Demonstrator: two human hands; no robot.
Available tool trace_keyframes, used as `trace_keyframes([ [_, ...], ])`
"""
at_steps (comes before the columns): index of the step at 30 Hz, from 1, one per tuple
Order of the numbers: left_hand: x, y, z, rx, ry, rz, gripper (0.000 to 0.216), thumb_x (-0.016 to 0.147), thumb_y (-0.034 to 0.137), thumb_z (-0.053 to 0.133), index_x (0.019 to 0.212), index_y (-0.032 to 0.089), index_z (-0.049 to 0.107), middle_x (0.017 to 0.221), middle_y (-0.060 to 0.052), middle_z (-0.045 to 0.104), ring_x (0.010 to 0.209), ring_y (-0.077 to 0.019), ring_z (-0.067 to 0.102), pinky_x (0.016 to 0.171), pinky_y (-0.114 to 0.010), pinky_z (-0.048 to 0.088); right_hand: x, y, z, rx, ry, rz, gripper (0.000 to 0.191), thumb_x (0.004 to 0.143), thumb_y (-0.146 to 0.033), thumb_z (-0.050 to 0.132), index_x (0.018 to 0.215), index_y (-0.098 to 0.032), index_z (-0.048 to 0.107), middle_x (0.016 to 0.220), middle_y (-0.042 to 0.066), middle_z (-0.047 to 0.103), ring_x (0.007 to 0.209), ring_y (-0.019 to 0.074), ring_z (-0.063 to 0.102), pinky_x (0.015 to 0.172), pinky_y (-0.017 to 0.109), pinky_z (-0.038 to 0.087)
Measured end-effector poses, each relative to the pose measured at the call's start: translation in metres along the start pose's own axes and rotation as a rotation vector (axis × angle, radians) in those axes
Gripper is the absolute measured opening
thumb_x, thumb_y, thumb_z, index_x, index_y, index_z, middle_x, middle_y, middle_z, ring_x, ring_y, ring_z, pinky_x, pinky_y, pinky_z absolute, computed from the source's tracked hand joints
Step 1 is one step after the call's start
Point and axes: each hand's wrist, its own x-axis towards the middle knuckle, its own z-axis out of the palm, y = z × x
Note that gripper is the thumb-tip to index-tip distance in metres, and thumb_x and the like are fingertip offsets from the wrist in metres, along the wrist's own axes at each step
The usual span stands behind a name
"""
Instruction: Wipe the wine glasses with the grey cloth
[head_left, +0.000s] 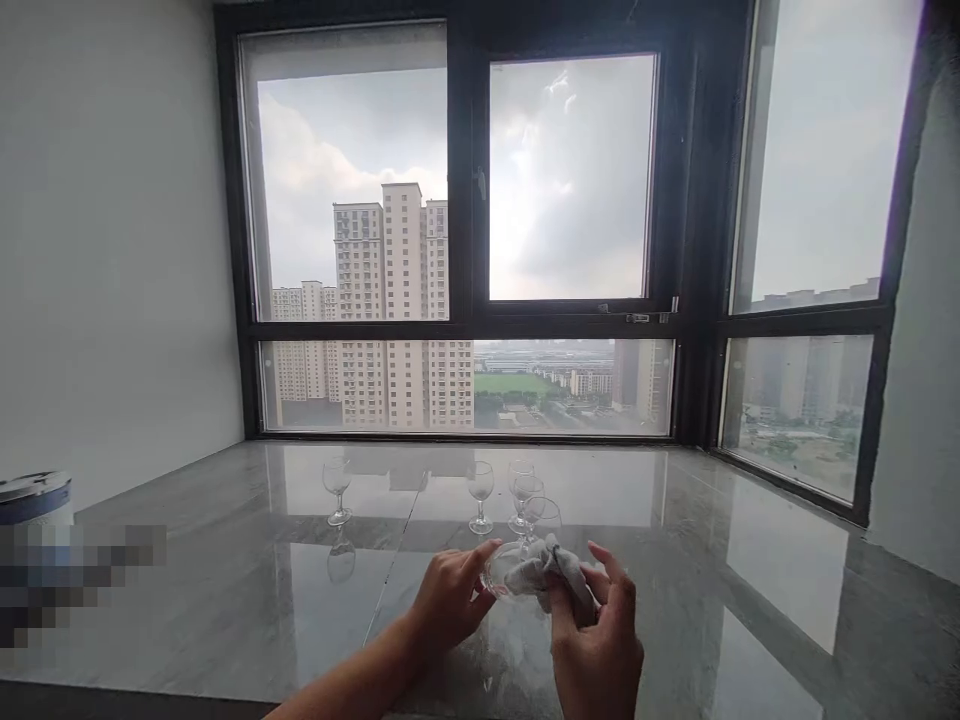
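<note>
My left hand (452, 592) grips a clear glass (496, 572) by its left end, fingers closed around it. The glass lies tilted on its side in the air, and its full shape is partly hidden. My right hand (598, 625) holds a crumpled grey-white cloth (551, 568) pressed against the glass's right end, with the index finger raised. Just behind the hands stand several stemmed glasses, among them one wine glass (481, 492) and a nearer one (543, 515) partly covered by the cloth. Farther left, another wine glass (337, 490) stands upright alone.
The glasses stand on a shiny grey tiled sill (225, 590) that mirrors the window. A dark window frame (465, 330) rises behind it. At the left edge sits a round container (37, 497) beside a blurred-out patch. A white wall (112, 250) borders the left side.
</note>
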Motion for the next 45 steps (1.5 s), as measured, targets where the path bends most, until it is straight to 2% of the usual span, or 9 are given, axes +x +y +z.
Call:
trace_keyframes([
  [7, 0.003, 0.006, 0.001, -0.027, -0.016, 0.052, 0.056, 0.081, 0.017, 0.056, 0.137, 0.025, 0.052, 0.086, -0.004, 0.074, 0.075, -0.0223, 0.069, 0.075, -0.033, 0.050, 0.008, 0.001, -0.005, -0.074, -0.207, -0.064, 0.041, 0.084, -0.043, 0.057, 0.121, -0.025, 0.052, 0.088, 0.001, 0.067, 0.077, 0.0223, 0.067, 0.073, 0.033, 0.049],
  [16, 0.002, -0.001, 0.008, -0.064, -0.003, 0.096, 0.060, 0.076, 0.010, 0.051, 0.134, 0.024, 0.055, 0.093, -0.006, 0.074, 0.079, -0.0212, 0.068, 0.080, -0.032, 0.050, 0.012, -0.008, -0.012, 0.034, -0.323, -0.001, 0.046, 0.078, -0.048, 0.062, 0.115, -0.023, 0.056, 0.072, -0.002, 0.065, 0.060, 0.0192, 0.062, 0.061, 0.029, 0.047],
  [21, 0.003, 0.004, 0.004, -0.251, 0.052, -0.007, 0.042, 0.082, 0.015, 0.056, 0.122, 0.023, 0.059, 0.093, -0.005, 0.072, 0.079, -0.0187, 0.066, 0.075, -0.027, 0.050, 0.008, -0.019, -0.011, 0.265, -0.290, 0.144, 0.061, 0.076, -0.062, 0.067, 0.119, -0.020, 0.052, 0.078, 0.001, 0.066, 0.061, 0.0198, 0.063, 0.056, 0.028, 0.049],
  [25, 0.009, 0.002, -0.002, -0.346, 0.205, -0.104, 0.007, 0.085, 0.027, 0.061, 0.083, 0.021, 0.064, 0.089, -0.006, 0.066, 0.080, -0.0187, 0.062, 0.074, -0.028, 0.049, 0.006, -0.023, -0.012, 0.250, -0.149, 0.176, 0.067, 0.078, -0.070, 0.063, 0.121, -0.020, 0.053, 0.084, 0.004, 0.067, 0.069, 0.0215, 0.066, 0.059, 0.028, 0.053],
  [29, 0.015, -0.010, -0.003, -0.459, 0.341, -0.311, 0.036, 0.087, 0.049, 0.059, 0.067, 0.019, 0.062, 0.072, -0.004, 0.061, 0.072, -0.0192, 0.058, 0.070, -0.029, 0.046, 0.009, -0.009, -0.012, -0.013, -0.067, 0.049, 0.062, 0.080, -0.071, 0.060, 0.120, -0.023, 0.055, 0.090, 0.006, 0.068, 0.078, 0.0255, 0.068, 0.066, 0.032, 0.053],
  [33, 0.018, -0.015, -0.003, -0.933, 0.158, -0.447, 0.061, 0.080, 0.074, 0.056, 0.063, 0.015, 0.064, 0.057, 0.000, 0.050, 0.053, -0.0114, 0.045, 0.055, -0.024, 0.038, 0.007, 0.012, -0.003, -0.103, -0.112, -0.035, 0.051, 0.086, -0.061, 0.055, 0.120, -0.023, 0.055, 0.092, 0.007, 0.068, 0.082, 0.0264, 0.067, 0.070, 0.034, 0.051],
  [38, 0.016, -0.007, -0.008, -1.326, 0.038, -0.560, 0.051, 0.069, 0.064, 0.077, 0.073, 0.013, 0.069, 0.072, -0.002, 0.059, 0.064, -0.0107, 0.052, 0.065, -0.024, 0.044, -0.005, 0.018, 0.018, 0.016, -0.208, -0.017, 0.046, 0.086, -0.053, 0.054, 0.119, -0.021, 0.056, 0.085, 0.004, 0.068, 0.071, 0.0229, 0.066, 0.066, 0.032, 0.050],
  [41, 0.017, -0.006, -0.008, -1.305, 0.032, -0.574, 0.051, 0.068, 0.063, 0.078, 0.074, 0.014, 0.069, 0.071, -0.002, 0.059, 0.066, -0.0117, 0.053, 0.068, -0.025, 0.045, -0.010, 0.011, 0.021, 0.113, -0.263, 0.063, 0.048, 0.084, -0.054, 0.058, 0.119, -0.022, 0.054, 0.079, 0.001, 0.067, 0.063, 0.0197, 0.064, 0.059, 0.028, 0.049],
  [45, 0.022, -0.012, -0.003, -0.989, 0.038, -0.493, 0.054, 0.071, 0.067, 0.071, 0.064, 0.014, 0.063, 0.060, 0.001, 0.052, 0.059, -0.0122, 0.048, 0.061, -0.025, 0.040, -0.002, 0.004, 0.008, 0.171, -0.226, 0.127, 0.055, 0.080, -0.058, 0.063, 0.120, -0.022, 0.054, 0.084, 0.002, 0.068, 0.071, 0.0208, 0.066, 0.062, 0.028, 0.050],
])
